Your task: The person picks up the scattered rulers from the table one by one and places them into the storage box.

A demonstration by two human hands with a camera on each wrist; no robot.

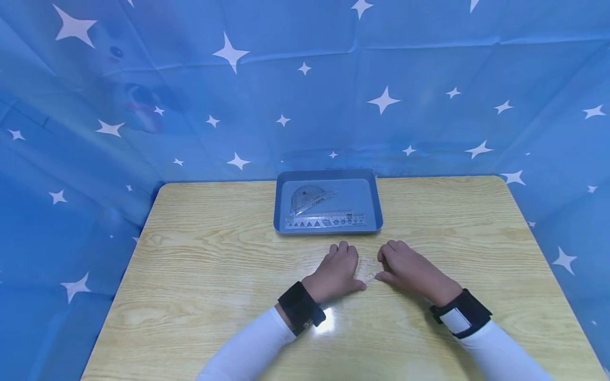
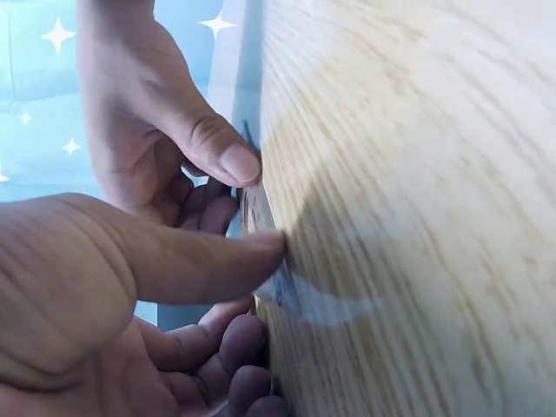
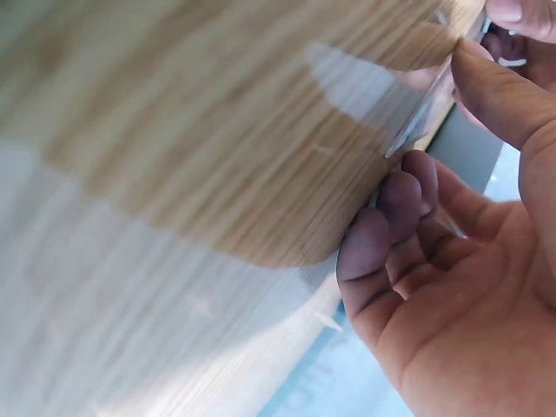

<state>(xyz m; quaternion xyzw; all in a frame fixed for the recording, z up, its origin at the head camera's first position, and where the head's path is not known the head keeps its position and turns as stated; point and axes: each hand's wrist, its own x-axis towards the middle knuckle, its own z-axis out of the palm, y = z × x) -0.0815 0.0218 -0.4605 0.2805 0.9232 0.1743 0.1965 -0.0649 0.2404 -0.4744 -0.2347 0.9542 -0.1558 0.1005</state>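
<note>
Between the two hands lies a clear plastic set square, low over the table; its thin edge shows in the left wrist view. My left hand pinches its left side, thumb nearest me and fingers curled at the far side. From the right, my right hand holds the other side in the same manner. In the right wrist view, the curled fingers rest at the tabletop while the thumb touches the plastic. Much of the set square is hidden by the hands.
A blue-grey tray stands at the table's back edge. Inside are a clear protractor, another clear set square and a ruler with cut-out shapes. A blue star-patterned cloth hangs behind the wooden table.
</note>
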